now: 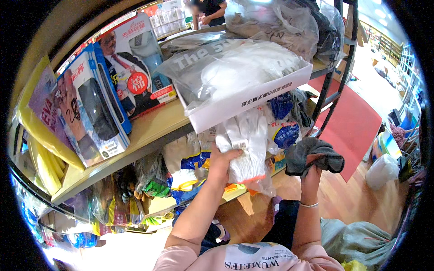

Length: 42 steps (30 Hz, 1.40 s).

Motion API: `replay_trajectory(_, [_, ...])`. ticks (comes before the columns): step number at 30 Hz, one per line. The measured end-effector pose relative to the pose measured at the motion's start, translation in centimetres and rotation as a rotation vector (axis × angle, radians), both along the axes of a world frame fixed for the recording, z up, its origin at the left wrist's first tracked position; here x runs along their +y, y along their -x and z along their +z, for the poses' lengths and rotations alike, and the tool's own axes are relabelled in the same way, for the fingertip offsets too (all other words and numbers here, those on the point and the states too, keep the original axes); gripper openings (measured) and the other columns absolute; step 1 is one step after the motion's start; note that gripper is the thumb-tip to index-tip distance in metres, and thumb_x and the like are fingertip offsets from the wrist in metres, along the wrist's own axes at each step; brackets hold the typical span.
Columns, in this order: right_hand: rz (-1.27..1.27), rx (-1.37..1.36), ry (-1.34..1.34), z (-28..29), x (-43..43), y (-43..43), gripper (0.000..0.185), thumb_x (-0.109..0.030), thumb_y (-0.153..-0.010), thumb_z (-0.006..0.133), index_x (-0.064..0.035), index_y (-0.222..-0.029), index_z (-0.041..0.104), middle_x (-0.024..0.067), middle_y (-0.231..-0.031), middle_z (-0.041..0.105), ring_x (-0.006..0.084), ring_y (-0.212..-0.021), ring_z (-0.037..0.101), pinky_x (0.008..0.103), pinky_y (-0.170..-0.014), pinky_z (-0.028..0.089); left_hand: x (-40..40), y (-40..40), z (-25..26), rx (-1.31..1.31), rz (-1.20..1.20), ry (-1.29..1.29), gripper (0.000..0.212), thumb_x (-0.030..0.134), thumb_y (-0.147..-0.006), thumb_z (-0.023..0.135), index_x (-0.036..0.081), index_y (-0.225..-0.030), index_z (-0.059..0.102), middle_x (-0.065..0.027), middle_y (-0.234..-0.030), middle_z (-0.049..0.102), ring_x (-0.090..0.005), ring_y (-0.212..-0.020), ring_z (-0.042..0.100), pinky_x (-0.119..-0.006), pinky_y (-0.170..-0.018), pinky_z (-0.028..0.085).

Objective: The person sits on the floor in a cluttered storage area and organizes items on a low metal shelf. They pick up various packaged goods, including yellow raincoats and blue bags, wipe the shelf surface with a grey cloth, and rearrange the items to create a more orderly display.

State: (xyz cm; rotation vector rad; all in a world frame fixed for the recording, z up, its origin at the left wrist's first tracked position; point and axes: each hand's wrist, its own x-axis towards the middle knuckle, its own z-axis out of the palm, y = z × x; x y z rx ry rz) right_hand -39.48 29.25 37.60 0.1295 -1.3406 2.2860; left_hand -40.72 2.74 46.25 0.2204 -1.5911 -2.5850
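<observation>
My left hand (223, 161) grips a bundle of white knitted work gloves (245, 145) with an orange-edged cuff, its thumb lying over the gloves. The bundle is partly in clear plastic, just below a white cardboard tray (251, 98) on the shelf. That tray holds a clear plastic bag (247, 67) with white and grey contents. To the right, my right hand (312, 167) holds up a crumpled dark grey fabric item (313, 154); most of its fingers are hidden by the cloth.
Boxed goods (139, 67) and a yellow-edged package (51, 111) stand on the wooden shelf (152, 125). Packaged gloves (190, 166) fill the level below. A black metal ladder-like frame (334, 81), a red mat (349, 125) and a greenish sack (356, 240) are at right. Another person (213, 12) is beyond the shelf.
</observation>
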Motion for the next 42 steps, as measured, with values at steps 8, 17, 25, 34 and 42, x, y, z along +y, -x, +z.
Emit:
replay_trajectory(8, [-0.403,0.273,-1.068,4.6,-10.1,-2.8,0.039,-0.014,-0.080,0.056,-0.0026,-0.117,0.051,0.0140,-0.116,0.055,0.0304,-0.107,0.052,0.0361,-0.093,0.040,0.7,-6.4,-6.8,0.097,-0.055,0.301,0.075,0.016,-0.074,0.070,-0.004,-0.133,0.028,-0.0149,-0.115,0.054,-0.0204,-0.106,0.052,-0.029,-0.091,0.041])
replay_trajectory(17, [-0.116,-0.394,-0.717,-4.6,-5.3,-0.9,0.053,-0.009,-0.079,0.055,0.0007,-0.128,0.038,0.0180,-0.118,0.053,0.0266,-0.107,0.052,0.0348,-0.092,0.040,-3.7,-12.1,-4.0,-0.226,-0.218,-0.161,0.071,-0.003,-0.057,0.065,-0.003,-0.124,0.043,-0.0121,-0.096,0.062,-0.0219,-0.084,0.061,-0.032,-0.077,0.048])
replay_trajectory(25, [-0.021,-0.528,-0.709,-6.5,-5.9,-2.2,0.064,-0.010,-0.080,0.059,0.0049,-0.134,0.029,0.0191,-0.125,0.048,0.0275,-0.114,0.048,0.0346,-0.096,0.037,-7.8,-8.3,4.4,-0.091,0.088,-0.375,0.042,0.020,-0.070,0.054,-0.001,-0.106,0.055,-0.0153,-0.093,0.062,-0.0296,-0.083,0.061,-0.039,-0.079,0.050])
replay_trajectory(34, [-0.165,-0.405,-1.654,-0.7,-11.4,3.8,0.041,-0.016,-0.078,0.056,-0.0018,-0.116,0.052,0.0209,-0.122,0.048,0.0338,-0.086,0.062,0.0394,-0.072,0.051,-18.0,7.7,-6.9,0.078,0.314,-0.231,0.040,0.036,-0.090,0.050,0.006,-0.116,0.052,-0.0073,-0.114,0.056,-0.0212,-0.100,0.056,-0.033,-0.083,0.047])
replay_trajectory(42, [0.086,-0.512,-1.979,-2.2,-13.3,9.1,0.027,-0.018,-0.075,0.054,-0.0022,-0.096,0.064,0.0200,-0.116,0.052,0.0292,-0.088,0.063,0.0384,-0.073,0.052,-17.8,8.8,-8.3,0.216,0.211,-0.012,0.036,0.029,-0.091,0.040,0.000,-0.102,0.060,-0.0090,-0.101,0.063,-0.0236,-0.090,0.060,-0.036,-0.079,0.049])
